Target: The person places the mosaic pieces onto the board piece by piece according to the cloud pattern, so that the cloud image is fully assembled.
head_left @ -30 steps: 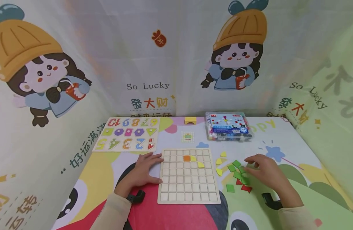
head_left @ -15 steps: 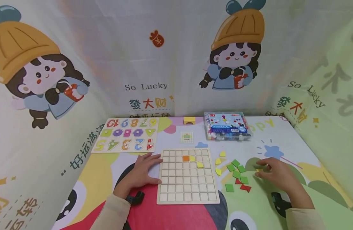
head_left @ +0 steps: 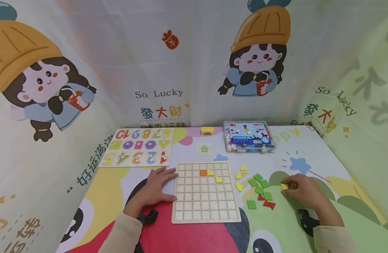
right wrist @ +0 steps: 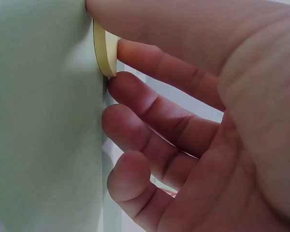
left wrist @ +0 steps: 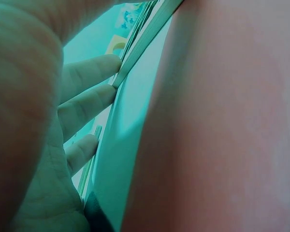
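A printed play mat point(head_left: 307, 154) covers the table, hemmed in by cartoon-printed cloth walls point(head_left: 194, 63). At the mat's 10 o'clock corner lies a number-and-shape puzzle board point(head_left: 137, 147); at 12 o'clock, against the back wall, sits a small yellow block point(head_left: 207, 130), and just to its 3 o'clock a clear plastic box point(head_left: 248, 137) of small coloured pieces. A little pattern card point(head_left: 204, 149) lies between that block and the wooden grid board point(head_left: 205, 192), which fills the middle of the mat.

In the grid board an orange square point(head_left: 203, 172) sits in the second row, a yellow piece touching it at 3 o'clock, and another yellow piece point(head_left: 218, 179) one row lower, down toward 4 o'clock.

The left hand point(head_left: 156, 188) rests flat on the mat at the board's 9 o'clock edge, fingers straight and slightly spread; the left wrist view shows fingertips point(left wrist: 94, 70) touching the board's rim point(left wrist: 145, 38).

At the board's 3 o'clock lies a loose pile of tiles point(head_left: 259, 191): green squares, red triangles and yellow quarter-round pieces, some touching.

The right hand point(head_left: 304, 195) lies at 3 o'clock of that pile, apart from it. It pinches a small yellow tile point(head_left: 284, 186) between thumb and forefinger; the right wrist view shows the tile point(right wrist: 105, 53) on edge against the mat, seemingly touching it, with the other fingers point(right wrist: 150, 116) loosely curled beneath.
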`<state>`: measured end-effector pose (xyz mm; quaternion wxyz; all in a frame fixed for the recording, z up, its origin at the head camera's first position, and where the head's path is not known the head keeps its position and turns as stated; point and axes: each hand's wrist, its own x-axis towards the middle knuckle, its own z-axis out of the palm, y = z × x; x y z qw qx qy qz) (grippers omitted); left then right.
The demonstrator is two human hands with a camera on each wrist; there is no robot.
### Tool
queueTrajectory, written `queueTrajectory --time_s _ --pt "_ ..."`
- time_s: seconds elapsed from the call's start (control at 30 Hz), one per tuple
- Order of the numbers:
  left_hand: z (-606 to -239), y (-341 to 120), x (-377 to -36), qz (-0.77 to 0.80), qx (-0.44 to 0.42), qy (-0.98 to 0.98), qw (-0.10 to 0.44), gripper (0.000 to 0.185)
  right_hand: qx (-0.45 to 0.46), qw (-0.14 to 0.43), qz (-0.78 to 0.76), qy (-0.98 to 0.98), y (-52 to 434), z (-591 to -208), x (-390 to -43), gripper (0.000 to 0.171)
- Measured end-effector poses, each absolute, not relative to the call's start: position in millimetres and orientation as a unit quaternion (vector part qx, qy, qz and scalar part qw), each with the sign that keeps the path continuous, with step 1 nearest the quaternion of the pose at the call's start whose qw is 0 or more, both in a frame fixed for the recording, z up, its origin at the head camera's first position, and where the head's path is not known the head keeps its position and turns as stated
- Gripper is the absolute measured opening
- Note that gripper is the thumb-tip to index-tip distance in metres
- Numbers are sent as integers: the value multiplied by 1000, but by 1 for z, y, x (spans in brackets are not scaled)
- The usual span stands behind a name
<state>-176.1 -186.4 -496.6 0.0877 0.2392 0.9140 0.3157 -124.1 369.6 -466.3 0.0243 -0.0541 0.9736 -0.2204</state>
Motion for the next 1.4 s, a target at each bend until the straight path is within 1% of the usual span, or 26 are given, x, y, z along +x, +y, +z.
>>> queueTrajectory --time_s 0.43,0.83,1.1,1.4 --pt "-497 -186 -176 314 235 916 87 84 -54 28 -222 973 369 -468 -125 28" --pt "-497 -186 -177 317 233 915 91 84 -55 20 -225 973 367 -470 -124 25" --pt "-497 -187 -176 318 237 914 87 84 -76 -4 -217 973 356 -464 -127 23" --pt "-495 -186 -176 311 229 918 95 85 -113 -35 -232 966 327 -454 -131 22"
